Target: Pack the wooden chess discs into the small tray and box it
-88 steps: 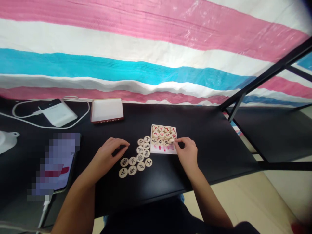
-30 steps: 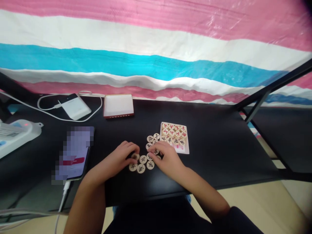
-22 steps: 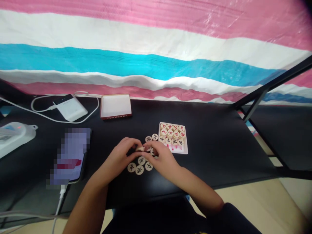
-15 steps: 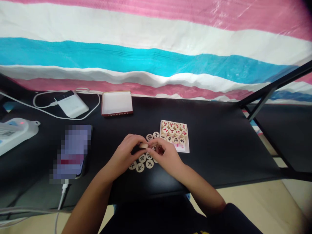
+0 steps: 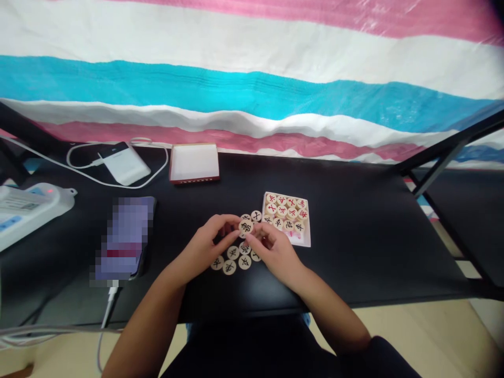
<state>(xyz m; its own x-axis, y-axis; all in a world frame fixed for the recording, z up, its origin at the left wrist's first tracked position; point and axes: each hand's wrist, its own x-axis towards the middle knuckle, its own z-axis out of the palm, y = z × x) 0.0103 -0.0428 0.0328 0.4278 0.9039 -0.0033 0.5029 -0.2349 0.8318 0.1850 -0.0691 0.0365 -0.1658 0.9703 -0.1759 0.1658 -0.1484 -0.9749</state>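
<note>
A round xiangqi piece (image 5: pixel 245 227) with a black character faces me, its left side pinched by the fingers of my left hand (image 5: pixel 207 244). My right hand (image 5: pixel 279 256) is curled at its lower right edge, thumb and fingertips against it. Below and behind my hands lie several loose black-character pieces (image 5: pixel 229 267), partly covered by my fingers. To the right, a white box tray (image 5: pixel 306 239) holds rows of red-character pieces (image 5: pixel 282 211) and a front row of black-character ones (image 5: pixel 289 224). A pinkish strip of the tray's bottom shows in front of that row.
A box lid (image 5: pixel 195 163) lies inside up at the back of the black table (image 5: pixel 354 231). Left of it are a white power bank (image 5: pixel 128 165) with a looped cable, a phone (image 5: pixel 126 239) on a charging cord, and a power strip (image 5: pixel 35 207). A striped sheet hangs behind.
The held piece has turned from edge-on to face me, showing its black character. The whole view has shifted slightly, so things sit a little farther right.
</note>
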